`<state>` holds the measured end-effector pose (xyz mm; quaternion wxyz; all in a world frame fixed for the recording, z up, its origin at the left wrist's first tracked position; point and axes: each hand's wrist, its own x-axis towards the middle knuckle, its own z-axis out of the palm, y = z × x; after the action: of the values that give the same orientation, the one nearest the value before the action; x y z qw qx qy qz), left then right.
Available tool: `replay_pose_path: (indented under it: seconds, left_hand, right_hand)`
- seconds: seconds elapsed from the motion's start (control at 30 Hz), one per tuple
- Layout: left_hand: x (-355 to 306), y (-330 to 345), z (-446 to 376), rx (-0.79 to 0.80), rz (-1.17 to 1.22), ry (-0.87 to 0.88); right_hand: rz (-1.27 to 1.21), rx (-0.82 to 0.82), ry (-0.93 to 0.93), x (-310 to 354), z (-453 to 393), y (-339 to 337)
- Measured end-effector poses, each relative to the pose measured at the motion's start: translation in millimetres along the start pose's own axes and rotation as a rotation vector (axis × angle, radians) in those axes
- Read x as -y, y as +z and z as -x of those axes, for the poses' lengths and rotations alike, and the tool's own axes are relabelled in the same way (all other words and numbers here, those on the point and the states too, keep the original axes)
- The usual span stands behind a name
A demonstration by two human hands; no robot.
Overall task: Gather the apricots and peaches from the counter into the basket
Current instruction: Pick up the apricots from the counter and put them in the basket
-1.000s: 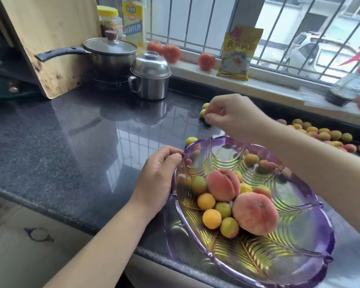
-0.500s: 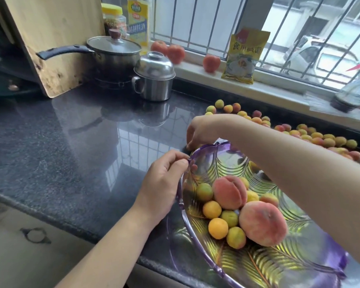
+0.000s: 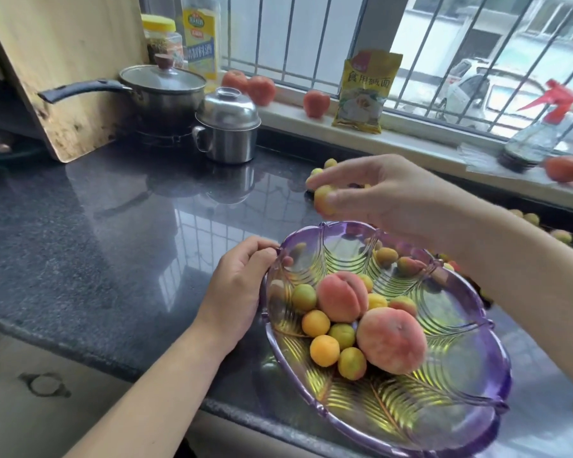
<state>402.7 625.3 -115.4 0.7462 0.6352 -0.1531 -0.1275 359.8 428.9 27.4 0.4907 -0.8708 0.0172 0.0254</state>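
A purple glass basket (image 3: 470, 328) sits on the dark counter and holds two peaches (image 3: 392, 340) and several apricots (image 3: 325, 351). My left hand (image 3: 237, 292) grips the basket's left rim. My right hand (image 3: 382, 196) hovers above the basket's far edge and pinches one yellow apricot (image 3: 323, 200) between thumb and fingers. More loose apricots (image 3: 531, 219) lie on the counter behind my right arm, partly hidden by it.
A lidded saucepan (image 3: 162, 90) and a steel pot (image 3: 227, 127) stand at the back left beside a wooden board (image 3: 63, 67). Tomatoes (image 3: 316, 103), a yellow packet (image 3: 364, 90) and a spray bottle (image 3: 543, 133) line the window sill. The counter's front edge (image 3: 80, 352) runs near me.
My right hand rose from the counter at the basket's far left rim with an apricot pinched in it and now hangs over the basket. My left hand kept its grip.
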Motion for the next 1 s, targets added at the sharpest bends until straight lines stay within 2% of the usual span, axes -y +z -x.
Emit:
replay_pose_path:
  seconds: [0.1,0.17,0.37,0.67,0.73,0.9,1.0]
  left_hand:
    - [-1.4,0.7,2.0,0.001,-0.002,0.006]
    - [-2.2,0.5,3.1,0.008,0.002,0.004]
    - [-2.1,-0.6,3.6,0.019,-0.018,0.008]
    - [0.2,-1.4,2.5,0.022,-0.013,-0.010]
    - [0.5,-1.8,2.3,0.023,-0.012,-0.012]
    - [1.9,-2.1,3.0,0.031,-0.025,-0.012]
    - [0.2,-0.9,4.7,0.046,-0.043,0.005]
  right_hand:
    - [0.342,0.031,0.022,-4.1,13.4,17.1]
    - [0.528,-0.006,0.017,-10.8,12.4,32.4]
    - [0.791,0.034,-0.042,-29.9,1.7,55.5]
    - [0.801,0.105,-0.021,-31.3,1.2,51.7]
    - [0.769,0.061,-0.040,-28.9,1.3,46.5]
    - [0.624,-0.294,-0.119,-14.6,-17.3,17.0]
    - [0.643,-0.205,0.034,-13.1,-46.2,6.4]
